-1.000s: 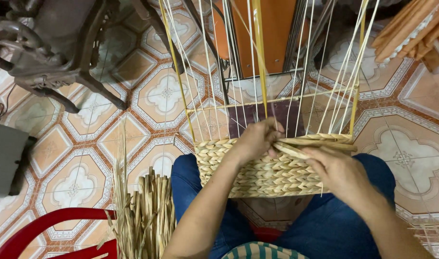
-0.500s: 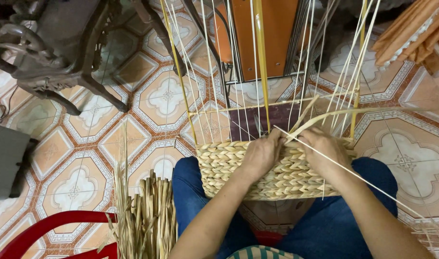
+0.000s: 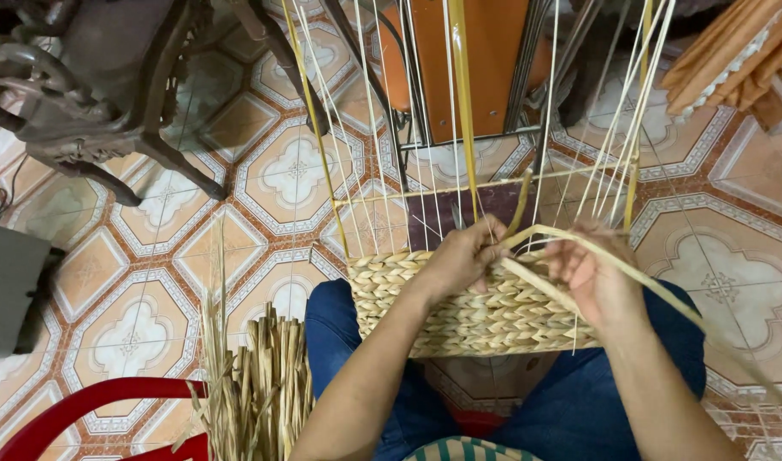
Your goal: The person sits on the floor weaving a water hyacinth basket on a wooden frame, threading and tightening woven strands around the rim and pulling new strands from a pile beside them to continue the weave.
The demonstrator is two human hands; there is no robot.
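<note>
A half-woven rectangular basket of braided pale straw (image 3: 476, 307) is seen resting across the person's lap in blue trousers (image 3: 579, 410), its long axis running left to right and its open top turned away from the body; what lies inside it cannot be made out. Thin pale upright stakes (image 3: 446, 128) are carried up from its rim toward the top of the view, joined by a thin cross bar (image 3: 459, 188). A long flat straw strand (image 3: 613, 269) is bent at the rim, one end pointing into the weave and the other trailing down to the right past the knee. The left hand (image 3: 459, 260) is closed, its fingers pinched on the strand at the rim. The right hand (image 3: 592, 277) is curled loosely around the same strand just beside it. Compared with half a second ago, the hands are set slightly further apart and the strand has been drawn lower over the right hand. A bundle of loose dried straw (image 3: 254, 384) is stood upright beside the left knee, near a red plastic chair rim (image 3: 92, 405), on the patterned tiled floor (image 3: 288, 179).
</note>
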